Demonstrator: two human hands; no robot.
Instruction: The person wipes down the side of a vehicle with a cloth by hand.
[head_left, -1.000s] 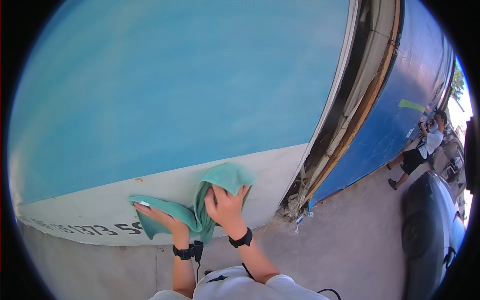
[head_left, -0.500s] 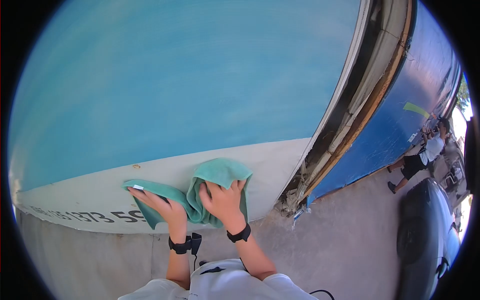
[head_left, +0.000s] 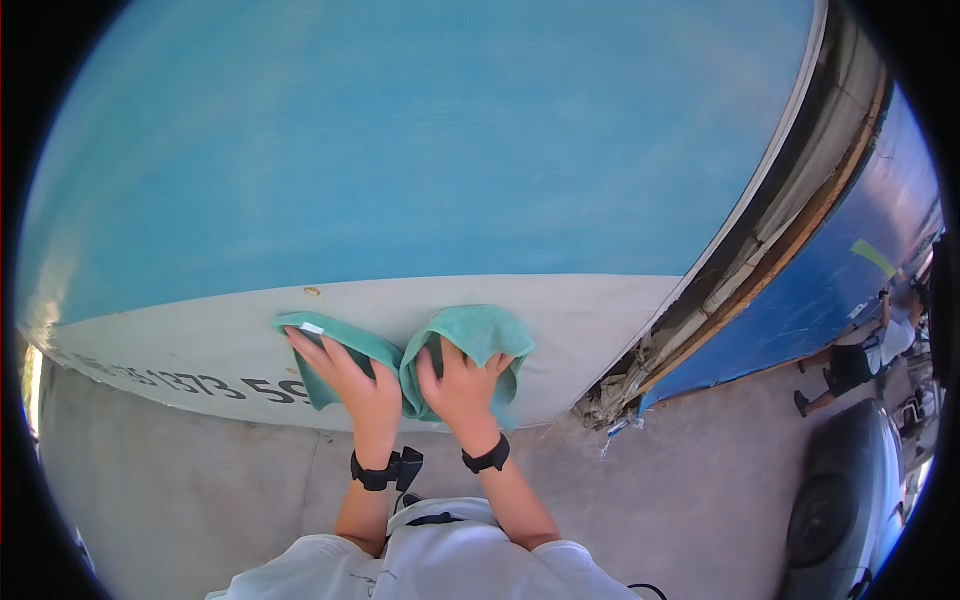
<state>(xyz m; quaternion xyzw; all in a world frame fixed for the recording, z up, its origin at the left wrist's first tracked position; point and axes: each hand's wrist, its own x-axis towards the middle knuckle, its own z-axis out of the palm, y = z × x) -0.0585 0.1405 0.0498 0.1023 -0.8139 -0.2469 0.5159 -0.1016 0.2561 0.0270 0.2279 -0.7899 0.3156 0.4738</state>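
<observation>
A green towel (head_left: 478, 328) lies bunched against the white lower band (head_left: 590, 320) of a large blue-and-white panel. My left hand (head_left: 365, 395) holds the towel's left part, fingers fairly straight along it near a small white tag. Beside it, my right hand (head_left: 463, 390) grips the bunched right part with bent fingers, pressing it to the band. Between the hands the towel seems to run on in folds. Dark printed digits (head_left: 210, 388) on the band stop just left of the towel, which partly covers the last ones.
Light blue panel (head_left: 400, 150) rises above. To the right, a torn edge with a wooden strip (head_left: 770, 290) borders a darker blue panel (head_left: 800, 305). Another person (head_left: 870, 355) stands at the far right, near a dark car (head_left: 835, 500). Grey concrete floor (head_left: 220, 480) lies below.
The view has shifted, so the panel's edge and the other person appear further right. My hands and the towel sit slightly higher and further right in the picture; both still hold it.
</observation>
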